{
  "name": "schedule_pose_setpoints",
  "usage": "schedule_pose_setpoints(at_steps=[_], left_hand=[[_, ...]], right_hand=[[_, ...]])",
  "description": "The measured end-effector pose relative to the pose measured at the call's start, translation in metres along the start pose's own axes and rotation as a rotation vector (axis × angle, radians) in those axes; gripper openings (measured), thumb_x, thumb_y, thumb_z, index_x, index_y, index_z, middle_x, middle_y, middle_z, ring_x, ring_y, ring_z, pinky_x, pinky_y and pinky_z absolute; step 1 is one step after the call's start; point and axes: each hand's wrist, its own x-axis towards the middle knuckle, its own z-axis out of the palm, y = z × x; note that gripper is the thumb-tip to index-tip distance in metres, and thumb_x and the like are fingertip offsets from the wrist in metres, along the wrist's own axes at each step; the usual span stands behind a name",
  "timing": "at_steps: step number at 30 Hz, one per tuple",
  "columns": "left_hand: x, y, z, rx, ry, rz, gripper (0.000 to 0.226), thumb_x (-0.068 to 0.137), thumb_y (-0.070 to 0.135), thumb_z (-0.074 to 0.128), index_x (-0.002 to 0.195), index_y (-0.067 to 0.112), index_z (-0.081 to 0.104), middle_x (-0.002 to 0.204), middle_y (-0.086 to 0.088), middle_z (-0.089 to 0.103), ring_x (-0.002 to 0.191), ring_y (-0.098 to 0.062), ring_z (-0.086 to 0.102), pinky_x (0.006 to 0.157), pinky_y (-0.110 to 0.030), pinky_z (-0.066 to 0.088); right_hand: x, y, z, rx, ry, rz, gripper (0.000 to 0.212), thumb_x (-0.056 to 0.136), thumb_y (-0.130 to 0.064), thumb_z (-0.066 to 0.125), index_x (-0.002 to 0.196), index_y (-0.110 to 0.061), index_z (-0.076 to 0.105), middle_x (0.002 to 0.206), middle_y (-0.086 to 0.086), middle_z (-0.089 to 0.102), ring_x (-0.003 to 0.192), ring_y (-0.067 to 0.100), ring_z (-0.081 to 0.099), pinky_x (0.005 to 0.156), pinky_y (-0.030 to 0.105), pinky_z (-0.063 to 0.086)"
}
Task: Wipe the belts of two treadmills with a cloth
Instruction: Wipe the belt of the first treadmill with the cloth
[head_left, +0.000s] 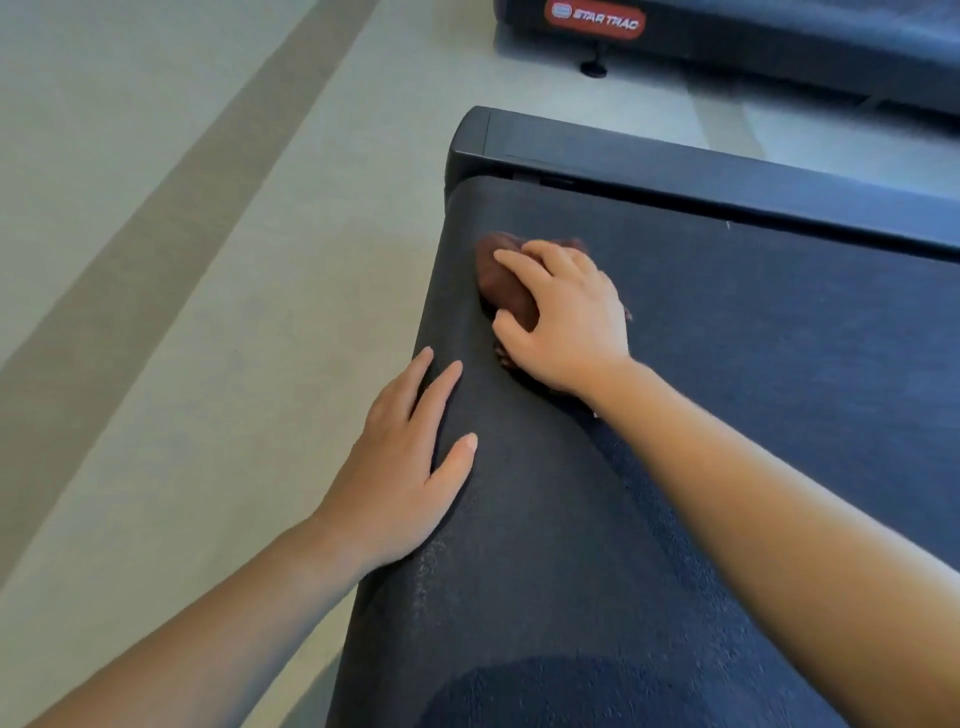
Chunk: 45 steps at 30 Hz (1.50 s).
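A dark textured treadmill belt (753, 364) fills the right half of the view, ending at its rear edge on the left. My right hand (566, 317) presses a bunched dark brown cloth (501, 283) onto the belt near the rear corner; most of the cloth is hidden under the palm. My left hand (410, 467) lies flat with fingers spread on the belt's rounded rear edge, holding nothing. A second treadmill (779, 41) with a red Star Trac label (595, 21) stands at the top right.
A black side rail and end cap (571, 150) border the belt's far side. Pale floor (208, 312) with a darker diagonal stripe lies to the left. A black levelling foot (594, 67) supports the second treadmill.
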Motion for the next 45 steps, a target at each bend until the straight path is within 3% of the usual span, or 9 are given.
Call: schedule_pose_setpoints(at_steps=[4, 13, 19, 24, 27, 31, 34, 41, 45], left_hand=[[-0.023, -0.005, -0.002, 0.005, -0.018, 0.032, 0.061, 0.089, 0.058, 0.027, 0.145, 0.042, 0.008, 0.152, 0.026, -0.007, 0.138, 0.004, -0.004, 0.108, -0.018, 0.003], [-0.024, -0.006, -0.001, -0.082, 0.047, 0.019, 0.061, 0.085, 0.053, 0.038, 0.143, 0.040, 0.023, 0.151, 0.025, 0.006, 0.137, 0.004, 0.005, 0.102, -0.008, 0.002], [-0.021, -0.009, 0.001, -0.152, 0.086, 0.012, 0.060, 0.082, 0.051, 0.045, 0.139, 0.040, 0.031, 0.149, 0.023, 0.015, 0.134, 0.003, 0.012, 0.097, -0.003, 0.004], [-0.024, -0.012, 0.006, -0.271, 0.103, -0.011, 0.057, 0.083, 0.048, 0.048, 0.137, 0.044, 0.033, 0.148, 0.029, 0.017, 0.131, 0.012, 0.012, 0.096, 0.004, 0.004], [-0.024, -0.010, 0.005, -0.277, 0.102, -0.022, 0.056, 0.084, 0.043, 0.050, 0.138, 0.038, 0.035, 0.149, 0.022, 0.020, 0.133, 0.006, 0.015, 0.098, 0.002, 0.005], [-0.026, -0.008, 0.000, -0.105, 0.050, -0.010, 0.056, 0.091, 0.038, 0.050, 0.143, 0.032, 0.030, 0.154, 0.013, 0.017, 0.140, -0.007, 0.015, 0.107, -0.016, 0.009], [-0.035, -0.002, 0.002, -0.072, 0.061, -0.055, 0.054, 0.094, 0.037, 0.044, 0.144, 0.028, 0.028, 0.155, 0.007, 0.017, 0.141, -0.012, 0.016, 0.109, -0.021, 0.012], [-0.135, 0.022, 0.008, 0.019, 0.002, -0.132, 0.057, 0.095, 0.039, 0.039, 0.147, 0.029, 0.019, 0.157, 0.006, 0.008, 0.142, -0.009, 0.012, 0.110, -0.020, 0.008], [-0.174, 0.028, 0.001, -0.001, -0.064, -0.165, 0.058, 0.095, 0.042, 0.038, 0.147, 0.033, 0.016, 0.156, 0.012, 0.007, 0.141, -0.001, 0.008, 0.111, -0.020, 0.009]], right_hand=[[-0.004, -0.013, 0.001, 0.006, 0.023, 0.022, 0.059, 0.081, -0.052, 0.044, 0.136, -0.031, 0.048, 0.141, 0.000, 0.047, 0.129, 0.025, 0.040, 0.103, 0.046, 0.035], [0.092, -0.012, 0.025, -0.051, -0.027, 0.103, 0.058, 0.085, -0.052, 0.046, 0.139, -0.031, 0.043, 0.141, 0.002, 0.047, 0.129, 0.028, 0.039, 0.100, 0.046, 0.037], [0.037, -0.013, 0.010, -0.018, -0.027, 0.078, 0.060, 0.084, -0.050, 0.043, 0.140, -0.029, 0.043, 0.143, 0.002, 0.045, 0.130, 0.028, 0.038, 0.103, 0.048, 0.038], [-0.054, -0.023, -0.009, -0.011, 0.045, 0.115, 0.061, 0.080, -0.052, 0.039, 0.135, -0.027, 0.050, 0.140, 0.001, 0.049, 0.127, 0.027, 0.043, 0.102, 0.049, 0.039], [-0.104, -0.038, -0.020, -0.002, 0.047, 0.159, 0.059, 0.080, -0.051, 0.042, 0.133, -0.027, 0.051, 0.138, 0.002, 0.050, 0.126, 0.027, 0.045, 0.101, 0.052, 0.040], [-0.166, -0.063, -0.031, 0.009, 0.087, 0.156, 0.056, 0.079, -0.048, 0.046, 0.130, -0.027, 0.054, 0.135, 0.003, 0.053, 0.124, 0.027, 0.047, 0.099, 0.054, 0.042], [-0.175, -0.062, -0.034, 0.044, 0.090, 0.143, 0.057, 0.079, -0.051, 0.044, 0.129, -0.028, 0.055, 0.135, 0.001, 0.054, 0.124, 0.026, 0.048, 0.099, 0.053, 0.043], [-0.171, -0.059, -0.041, 0.048, -0.048, 0.124, 0.057, 0.085, -0.050, 0.050, 0.137, -0.028, 0.046, 0.144, 0.002, 0.044, 0.131, 0.027, 0.037, 0.106, 0.048, 0.032], [-0.197, -0.071, -0.046, 0.035, -0.045, 0.103, 0.055, 0.085, -0.048, 0.052, 0.136, -0.028, 0.047, 0.144, 0.003, 0.044, 0.130, 0.027, 0.037, 0.104, 0.047, 0.030]])
